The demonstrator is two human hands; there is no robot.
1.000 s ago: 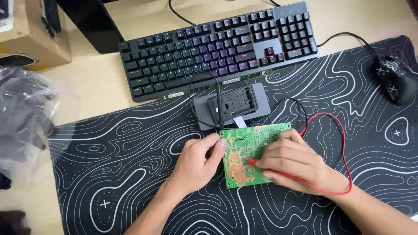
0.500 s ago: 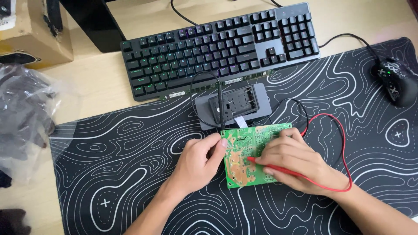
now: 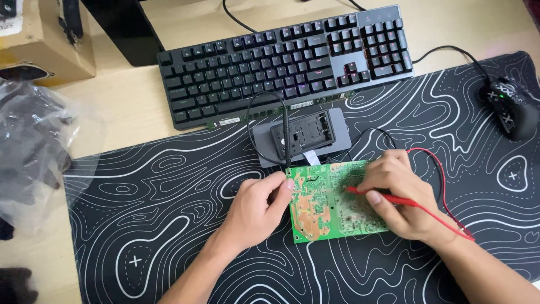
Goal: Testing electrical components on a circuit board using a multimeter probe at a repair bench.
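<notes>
A green circuit board [image 3: 329, 205] lies solder side up on the black patterned desk mat [image 3: 180, 197]. My left hand [image 3: 256, 211] grips a black test probe [image 3: 287, 146] upright, its tip at the board's top left corner. My right hand [image 3: 402, 194] rests on the board's right part and pinches a red test probe [image 3: 388, 198], whose tip touches the board's middle. The red lead [image 3: 444, 191] loops off to the right. A grey meter [image 3: 304, 135] with a dark screen sits just behind the board.
A black backlit keyboard [image 3: 287, 62] lies behind the mat. A black mouse [image 3: 513, 107] is at the far right. A clear plastic bag [image 3: 31, 152] and a cardboard box [image 3: 45, 45] stand at the left.
The view has shifted slightly. Both hands and probes stay on the board in nearly the same places.
</notes>
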